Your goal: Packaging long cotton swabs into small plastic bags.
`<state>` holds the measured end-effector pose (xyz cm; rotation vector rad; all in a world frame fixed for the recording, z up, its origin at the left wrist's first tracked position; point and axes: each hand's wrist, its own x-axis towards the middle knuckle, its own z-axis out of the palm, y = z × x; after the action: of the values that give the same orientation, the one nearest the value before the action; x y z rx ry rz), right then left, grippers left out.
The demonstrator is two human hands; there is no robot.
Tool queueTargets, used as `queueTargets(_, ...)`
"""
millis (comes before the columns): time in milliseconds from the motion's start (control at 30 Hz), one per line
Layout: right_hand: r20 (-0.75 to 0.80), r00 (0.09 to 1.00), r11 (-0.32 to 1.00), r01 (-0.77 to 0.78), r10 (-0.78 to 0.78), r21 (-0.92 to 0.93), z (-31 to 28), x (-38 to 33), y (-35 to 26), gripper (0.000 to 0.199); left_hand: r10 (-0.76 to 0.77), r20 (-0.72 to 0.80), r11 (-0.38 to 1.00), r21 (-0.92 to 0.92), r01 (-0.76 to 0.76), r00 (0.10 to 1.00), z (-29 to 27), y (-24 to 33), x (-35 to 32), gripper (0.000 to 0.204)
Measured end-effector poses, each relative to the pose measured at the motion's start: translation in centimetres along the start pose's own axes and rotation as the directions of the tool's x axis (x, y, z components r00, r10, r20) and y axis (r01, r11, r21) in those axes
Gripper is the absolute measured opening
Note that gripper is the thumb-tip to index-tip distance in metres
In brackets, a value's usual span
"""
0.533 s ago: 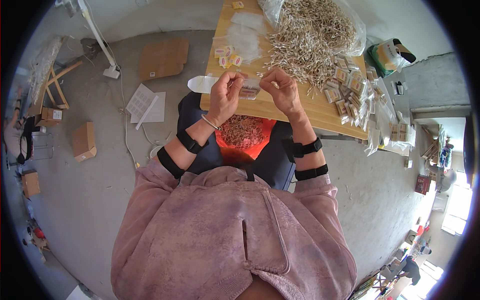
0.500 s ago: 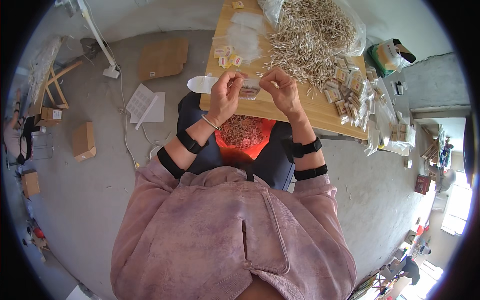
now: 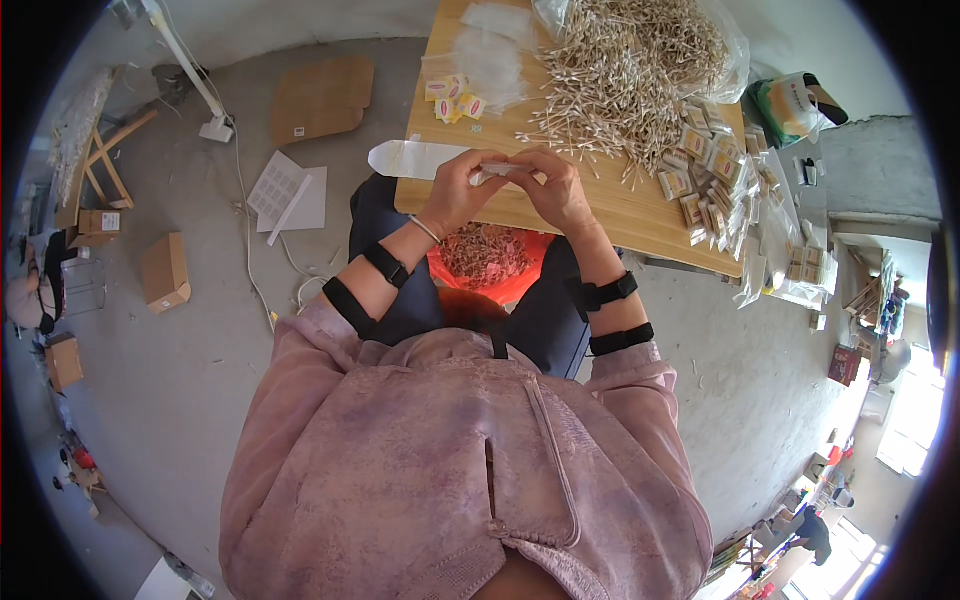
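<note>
Over the table's near edge, my two hands meet around a small packet of cotton swabs (image 3: 497,173), turned nearly edge-on and partly hidden by fingers. My left hand (image 3: 456,192) is closed on its left end. At the other end, my right hand (image 3: 556,190) pinches it with bent fingers. A white strip with a pointed end (image 3: 412,160) lies on the table, its right end reaching my left hand. Beyond the hands is a big heap of loose cotton swabs (image 3: 630,85). Small yellow-and-white cards (image 3: 455,100) lie behind the strip.
Clear plastic bags (image 3: 488,65) lie on the wooden table (image 3: 600,215). Filled swab packets (image 3: 715,165) pile up at its right. Between my knees, a red bag (image 3: 530,275) holds more swabs. Cardboard (image 3: 322,98), a carton (image 3: 166,272) and a cable (image 3: 247,225) are on the floor.
My right hand has come down and closer to my left, its fingers now on the packet. The packet has tipped from label-facing to nearly edge-on.
</note>
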<state>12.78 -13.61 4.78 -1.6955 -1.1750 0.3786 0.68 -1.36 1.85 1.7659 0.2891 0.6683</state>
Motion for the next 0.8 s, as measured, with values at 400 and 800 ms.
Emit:
queueTargets(400, -0.018, 1.000, 0.998, 0.022, -0.024, -0.065, 1.0, -1.1, 2.7, 0.014, -0.137, 0.014, 0.982, 0.134, 0.134, 0.990, 0.7, -0.8, -0.7, 0.023)
queueTargets(800, -0.055, 0.998, 0.994, -0.011, 0.005, -0.109, 1.4, -1.2, 2.6, 0.012, -0.160, 0.029, 0.977, 0.146, 0.154, 0.987, 0.7, -1.1, -0.7, 0.023)
